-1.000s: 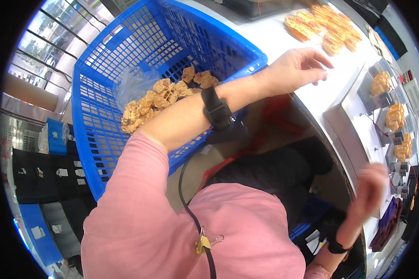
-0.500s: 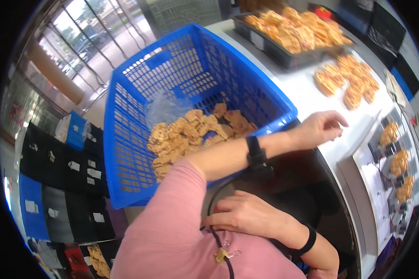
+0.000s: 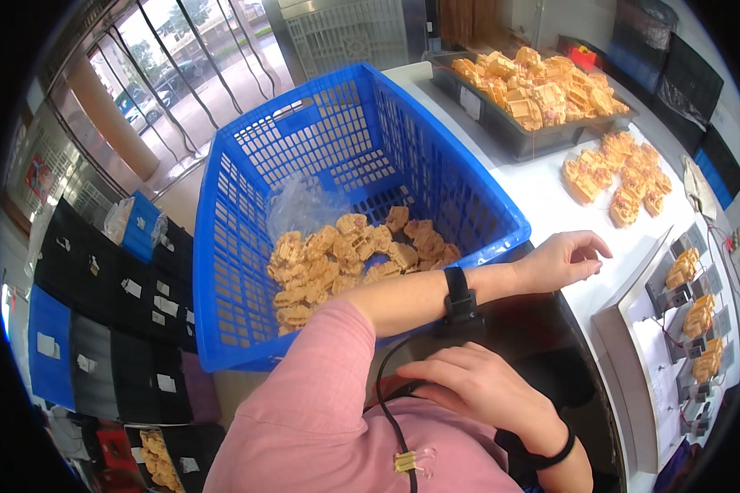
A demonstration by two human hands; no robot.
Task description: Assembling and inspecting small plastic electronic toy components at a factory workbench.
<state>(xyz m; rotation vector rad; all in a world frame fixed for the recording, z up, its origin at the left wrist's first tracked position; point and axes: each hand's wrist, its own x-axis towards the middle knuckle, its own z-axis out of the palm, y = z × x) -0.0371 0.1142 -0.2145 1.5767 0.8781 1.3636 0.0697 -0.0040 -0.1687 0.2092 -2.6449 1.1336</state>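
Pretty sure this is a small workshop, some kind of light assembly spot. There's a big blue crate [image 3: 514, 230] with a heap of yellowish pieces [image 3: 329, 267] in it, all much alike, and a black tray [image 3: 567, 138] piled with more on a white worktable [image 3: 534, 181]. Right side of the table has a row of little fixtures [image 3: 668, 299] with wires around them, three with a piece sitting in. Over on the left it's stacked bins [image 3: 53, 349], black, blue and grey, with paper tags stuck on. Barred window [image 3: 181, 57] too, looking out on parked cars [image 3: 146, 108].
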